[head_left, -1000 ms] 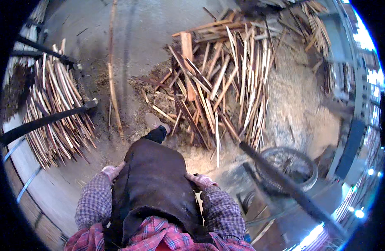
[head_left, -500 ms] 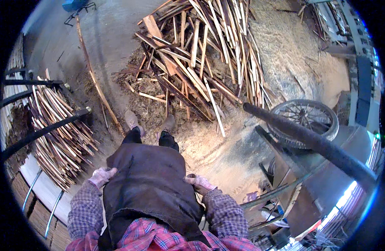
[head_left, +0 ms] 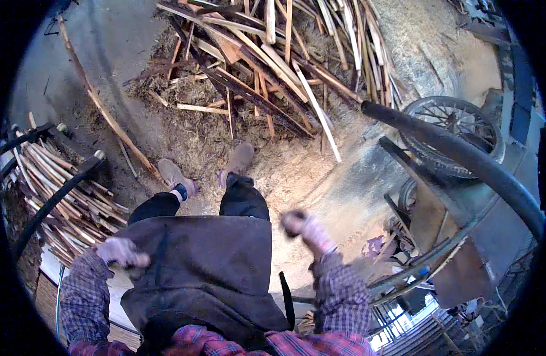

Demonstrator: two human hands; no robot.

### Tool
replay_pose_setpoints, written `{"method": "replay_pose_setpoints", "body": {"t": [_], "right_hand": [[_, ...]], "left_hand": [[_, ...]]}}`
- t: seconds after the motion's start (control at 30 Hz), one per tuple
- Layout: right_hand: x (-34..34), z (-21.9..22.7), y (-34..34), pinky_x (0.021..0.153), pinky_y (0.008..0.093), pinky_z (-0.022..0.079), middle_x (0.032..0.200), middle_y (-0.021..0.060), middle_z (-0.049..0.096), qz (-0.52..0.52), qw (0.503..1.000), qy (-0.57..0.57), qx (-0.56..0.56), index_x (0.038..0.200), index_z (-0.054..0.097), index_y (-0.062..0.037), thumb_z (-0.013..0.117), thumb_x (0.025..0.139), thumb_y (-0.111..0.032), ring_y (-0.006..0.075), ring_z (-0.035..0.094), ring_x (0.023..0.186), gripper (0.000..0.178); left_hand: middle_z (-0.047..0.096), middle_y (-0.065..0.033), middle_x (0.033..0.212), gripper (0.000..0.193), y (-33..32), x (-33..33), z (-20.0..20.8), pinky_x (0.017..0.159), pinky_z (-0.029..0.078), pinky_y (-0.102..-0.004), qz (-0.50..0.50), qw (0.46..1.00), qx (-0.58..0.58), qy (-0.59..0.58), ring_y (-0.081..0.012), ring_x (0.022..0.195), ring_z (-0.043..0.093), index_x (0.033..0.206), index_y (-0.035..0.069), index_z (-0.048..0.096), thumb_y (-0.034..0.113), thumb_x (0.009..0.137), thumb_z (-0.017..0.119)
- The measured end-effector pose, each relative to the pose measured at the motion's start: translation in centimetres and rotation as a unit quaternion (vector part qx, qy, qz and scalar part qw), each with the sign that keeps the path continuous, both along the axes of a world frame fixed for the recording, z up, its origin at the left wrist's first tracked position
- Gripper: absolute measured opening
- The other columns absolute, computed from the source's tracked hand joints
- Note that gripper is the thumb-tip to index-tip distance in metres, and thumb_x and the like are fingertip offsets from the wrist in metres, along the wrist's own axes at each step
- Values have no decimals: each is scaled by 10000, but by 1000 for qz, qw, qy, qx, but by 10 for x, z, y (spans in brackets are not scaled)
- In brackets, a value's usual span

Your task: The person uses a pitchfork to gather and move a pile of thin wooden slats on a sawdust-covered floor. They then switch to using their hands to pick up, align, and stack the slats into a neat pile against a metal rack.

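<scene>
A dark brown apron [head_left: 208, 249] hangs from my waist over my thighs. My left hand [head_left: 123, 252], in a pale glove, is at the apron's left edge; its fingers are blurred, so I cannot tell how far they are closed. To the right of the apron and apart from it is my right hand [head_left: 305, 230], also gloved. Its fingers are curled and look dark; whether anything is inside them is hidden. A black strap [head_left: 286, 299] sticks up beside the apron's right side.
A heap of wooden strips [head_left: 267, 77] lies ahead on sawdust. More strips [head_left: 65, 196] are stacked at the left behind a dark metal bar [head_left: 53, 207]. A long pole [head_left: 101, 110] lies on the floor. At the right are a spoked wheel [head_left: 451, 133] and a thick dark bar [head_left: 457, 148].
Both hands have come away from the apron's edges they pinched; the right swung outward and forward. My feet now stand farther apart, and the view has shifted over the floor.
</scene>
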State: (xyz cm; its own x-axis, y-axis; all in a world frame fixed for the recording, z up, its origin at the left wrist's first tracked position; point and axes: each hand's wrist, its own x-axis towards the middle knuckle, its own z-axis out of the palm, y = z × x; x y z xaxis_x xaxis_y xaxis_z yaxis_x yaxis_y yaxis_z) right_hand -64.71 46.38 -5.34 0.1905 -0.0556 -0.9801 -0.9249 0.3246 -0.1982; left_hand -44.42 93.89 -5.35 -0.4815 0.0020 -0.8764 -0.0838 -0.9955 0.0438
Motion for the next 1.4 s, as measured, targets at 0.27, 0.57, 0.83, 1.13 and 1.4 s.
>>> {"method": "replay_pose_setpoints", "body": {"t": [0.27,0.57,0.83,1.13,1.4], "right_hand": [[63,-207,-162,932,386,384,1315,177,354,395,768,115,-491,1362,184,-104,732,612,-473,315,403,1182,1000],[44,-315,-190,825,401,449,1112,132,566,383,772,93,-499,1284,340,-264,616,739,-443,324,566,978,637],[34,-328,-133,772,416,476,1011,132,604,354,695,207,-591,1169,481,-220,487,796,-511,330,583,920,473],[-108,-296,-118,692,428,470,861,147,623,353,618,206,-672,969,571,-146,524,780,-484,338,597,802,389],[-138,-353,-71,653,375,475,760,144,633,101,686,119,-710,1045,601,-146,596,748,-476,282,610,709,444]], "left_hand": [[600,-85,922,511,-127,62,-244,592,485,-284,486,829,88,-262,-181,753,612,1198,97,471,465,844,481],[440,-147,1264,819,-313,69,-418,959,354,-332,182,711,-198,-650,-300,1125,450,1347,41,234,290,713,688],[460,-181,1226,871,-344,53,-440,971,334,-317,421,498,-279,-705,-272,1124,451,1320,8,262,129,606,745],[605,-97,1021,761,-318,69,-431,787,453,-323,538,638,-145,-531,-219,899,583,1308,130,332,145,644,704],[644,-59,847,384,-299,78,-442,624,449,-266,428,688,-154,-565,-163,750,593,993,82,616,272,667,683]]}}
